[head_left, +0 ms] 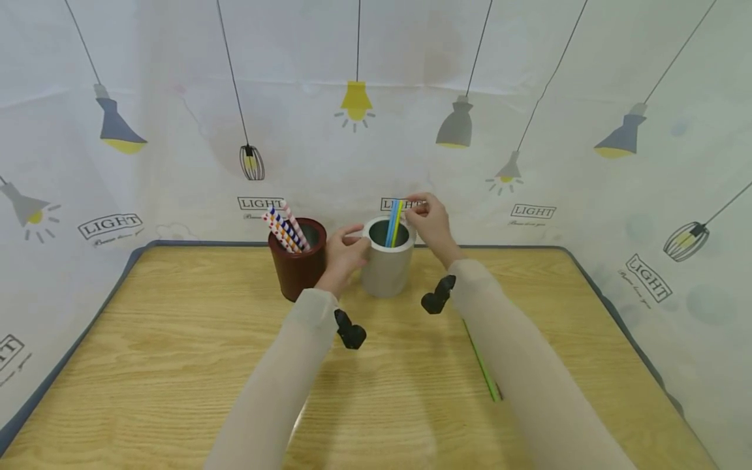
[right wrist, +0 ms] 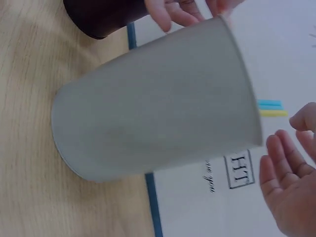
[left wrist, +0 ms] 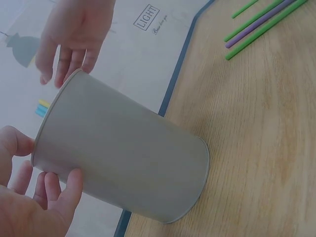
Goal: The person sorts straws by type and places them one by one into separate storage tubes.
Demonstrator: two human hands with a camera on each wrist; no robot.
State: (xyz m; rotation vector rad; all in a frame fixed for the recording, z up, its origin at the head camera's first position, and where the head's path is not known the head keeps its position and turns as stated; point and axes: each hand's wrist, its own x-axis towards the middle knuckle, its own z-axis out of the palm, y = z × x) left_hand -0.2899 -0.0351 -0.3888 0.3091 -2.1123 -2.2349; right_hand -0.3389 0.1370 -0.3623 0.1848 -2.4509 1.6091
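The grey cup (head_left: 387, 261) stands near the far edge of the worktop (head_left: 176, 365), just beside a dark red cup (head_left: 298, 261) of striped straws (head_left: 284, 228). It is light and tall, so a sideways nudge from either hand could tip it, spilling the blue and yellow straws (head_left: 395, 222) towards the far edge. The left hand (head_left: 343, 251) has its grip loosely curled round the cup's rim and wall, thumb on one side, fingers on the other. The right hand (head_left: 431, 219) seems to pinch the straw tops above the rim; the right wrist view shows its fingers mostly straight, so the grip looks light. Loose green and purple straws (left wrist: 261, 24) lie towards the right edge
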